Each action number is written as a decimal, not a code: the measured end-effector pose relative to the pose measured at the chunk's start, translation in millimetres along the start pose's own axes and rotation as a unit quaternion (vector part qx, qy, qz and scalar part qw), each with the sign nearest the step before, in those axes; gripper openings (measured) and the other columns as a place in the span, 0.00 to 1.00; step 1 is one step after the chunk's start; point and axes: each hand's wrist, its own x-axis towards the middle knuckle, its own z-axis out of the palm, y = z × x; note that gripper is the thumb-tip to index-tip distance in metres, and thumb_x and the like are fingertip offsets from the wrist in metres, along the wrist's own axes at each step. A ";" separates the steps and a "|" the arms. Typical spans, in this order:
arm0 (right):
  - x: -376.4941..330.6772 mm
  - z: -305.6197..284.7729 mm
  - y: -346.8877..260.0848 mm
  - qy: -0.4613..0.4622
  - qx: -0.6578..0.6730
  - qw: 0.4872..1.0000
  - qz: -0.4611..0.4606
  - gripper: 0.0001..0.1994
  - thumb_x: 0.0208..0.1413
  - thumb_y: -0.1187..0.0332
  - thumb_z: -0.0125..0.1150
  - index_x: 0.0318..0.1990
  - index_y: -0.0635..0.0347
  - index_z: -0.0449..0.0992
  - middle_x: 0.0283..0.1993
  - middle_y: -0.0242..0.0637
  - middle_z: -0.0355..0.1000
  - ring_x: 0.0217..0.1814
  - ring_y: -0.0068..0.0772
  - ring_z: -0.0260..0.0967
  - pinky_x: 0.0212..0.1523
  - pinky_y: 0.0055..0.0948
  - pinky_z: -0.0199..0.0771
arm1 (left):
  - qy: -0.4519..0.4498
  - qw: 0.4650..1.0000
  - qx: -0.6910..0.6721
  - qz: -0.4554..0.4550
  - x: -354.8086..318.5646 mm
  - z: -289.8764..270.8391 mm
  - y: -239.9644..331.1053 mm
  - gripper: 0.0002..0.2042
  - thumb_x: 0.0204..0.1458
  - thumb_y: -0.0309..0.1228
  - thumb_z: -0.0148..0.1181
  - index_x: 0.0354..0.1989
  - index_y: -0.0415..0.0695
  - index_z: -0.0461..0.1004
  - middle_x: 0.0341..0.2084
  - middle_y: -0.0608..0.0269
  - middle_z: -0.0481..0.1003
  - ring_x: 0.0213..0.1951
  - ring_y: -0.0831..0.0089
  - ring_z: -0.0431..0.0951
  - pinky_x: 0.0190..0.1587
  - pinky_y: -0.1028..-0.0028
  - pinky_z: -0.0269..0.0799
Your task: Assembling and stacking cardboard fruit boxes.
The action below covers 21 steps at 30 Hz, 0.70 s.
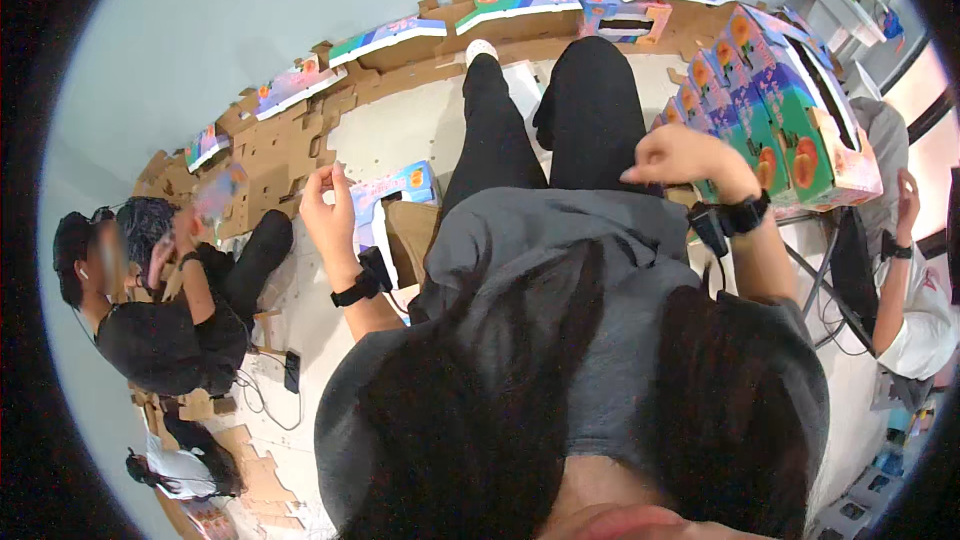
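My left hand (328, 212) is raised beside my left leg with its fingers loosely bent and apart, and nothing shows in it. Close to its right lies a blue-and-pink printed cardboard carton (418, 180) with a cut-out and a brown inside, partly hidden by my leg and shirt. Above my right thigh, my right hand (680, 154) has its fingers curled in and the thumb pointing left; no object is visible in it. Just beyond that hand stands a row of colourful fruit-printed cartons (750, 105). Both wrists wear black straps with small devices.
Flattened brown cardboard (290, 145) and printed carton pieces (390, 38) line the wall. A person in black (170, 340) sits at the left, another (195, 465) farther down. At the right, a person's arm (893, 290) shows near a metal-legged stand. Cables and a phone-like device (292, 372) lie on the floor.
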 end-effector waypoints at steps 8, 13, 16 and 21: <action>53.4 61.1 -45.8 -0.122 -0.178 0.974 0.073 0.33 0.53 0.36 0.56 0.19 0.62 0.80 0.19 0.41 0.75 0.30 0.46 0.78 0.36 0.42 0.77 | -0.118 0.983 0.066 -0.121 -14.6 -1.2 -127.7 0.17 0.58 0.37 0.60 0.48 0.35 0.74 0.28 0.56 0.80 0.32 0.69 0.80 0.38 0.70 0.74; 44.8 52.1 -44.2 -0.134 -0.095 0.982 0.094 0.33 0.54 0.37 0.55 0.18 0.61 0.80 0.16 0.39 0.74 0.26 0.43 0.77 0.34 0.40 0.76 | -0.464 0.811 0.169 -0.313 -88.4 36.6 -281.1 0.19 0.59 0.38 0.55 0.54 0.39 0.71 0.37 0.52 0.81 0.37 0.57 0.81 0.41 0.60 0.75; 42.3 51.0 -42.1 -0.124 -0.068 0.987 0.081 0.32 0.54 0.37 0.55 0.17 0.60 0.79 0.15 0.38 0.73 0.24 0.42 0.76 0.32 0.39 0.76 | -0.404 0.862 0.303 -0.047 -160.8 75.0 -299.5 0.14 0.57 0.38 0.54 0.46 0.44 0.75 0.40 0.50 0.81 0.40 0.49 0.80 0.41 0.54 0.75; 44.7 56.7 -38.4 -0.107 -0.076 0.986 0.100 0.32 0.53 0.37 0.56 0.16 0.60 0.79 0.15 0.38 0.73 0.22 0.40 0.75 0.31 0.38 0.74 | -0.306 0.892 0.280 -0.182 -222.1 126.7 -261.5 0.13 0.56 0.38 0.54 0.43 0.45 0.78 0.42 0.52 0.80 0.44 0.49 0.79 0.45 0.54 0.75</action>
